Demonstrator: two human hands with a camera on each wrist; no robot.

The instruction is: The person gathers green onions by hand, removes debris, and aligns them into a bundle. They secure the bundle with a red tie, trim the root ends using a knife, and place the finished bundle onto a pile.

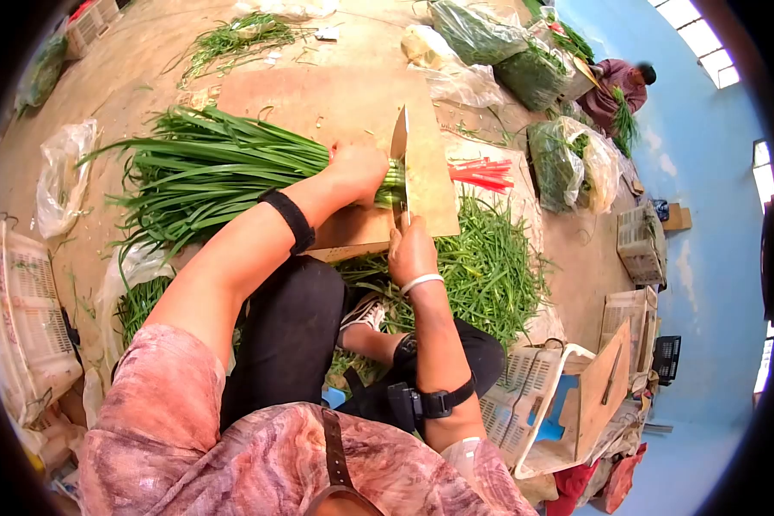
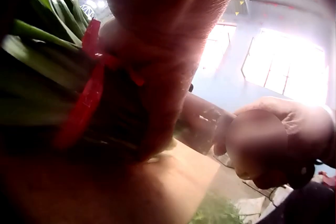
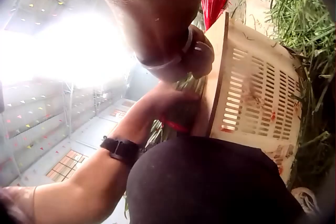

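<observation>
With the left grip (image 1: 359,168) clamped round the chive bunch (image 1: 224,168) lying on the cutting board (image 1: 335,99), the right grip (image 1: 411,249), curled round the cleaver (image 1: 401,146) handle, should drop the blade straight, clear of those knuckles.

Green chive bundle (image 1: 206,168) with red tie (image 2: 84,98), tan cutting board (image 1: 335,103), silvery knife (image 1: 399,155), pink marbled sleeves (image 1: 159,413).

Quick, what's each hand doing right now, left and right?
Left hand: closed, gripping the bundle of chives.
Right hand: closed, holding the cleaver, blade against the bundle.
</observation>
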